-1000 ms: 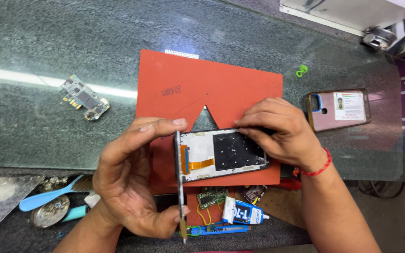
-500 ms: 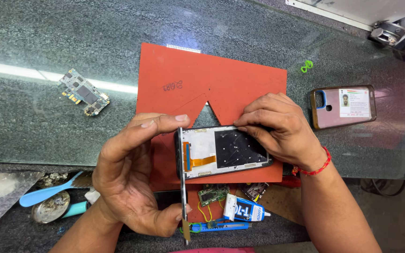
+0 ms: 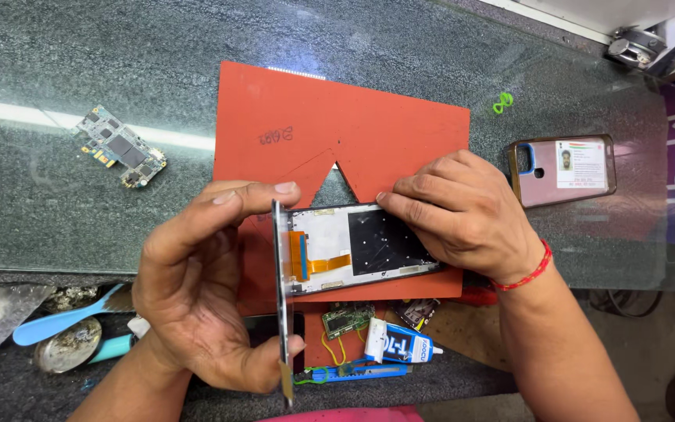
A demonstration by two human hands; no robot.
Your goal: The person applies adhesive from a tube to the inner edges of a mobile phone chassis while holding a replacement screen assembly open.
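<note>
Curling around a thin dark screen panel (image 3: 281, 305) stood on edge, the left hand (image 3: 197, 293) pinches it between forefinger and thumb. At three o'clock the right hand (image 3: 462, 215) presses flat, fingers closed, on the opened white phone frame (image 3: 353, 250) with its orange ribbon cable. Both rest on a smooth red-orange rubber mat (image 3: 353, 125) over speckled glass counter (image 3: 80, 47).

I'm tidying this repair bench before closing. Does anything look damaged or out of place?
Yes. The red mat has a triangular notch cut from its near edge. A bare circuit board lies loose on the glass top. The left hand holds a thin panel on edge beside the opened phone frame.
</note>
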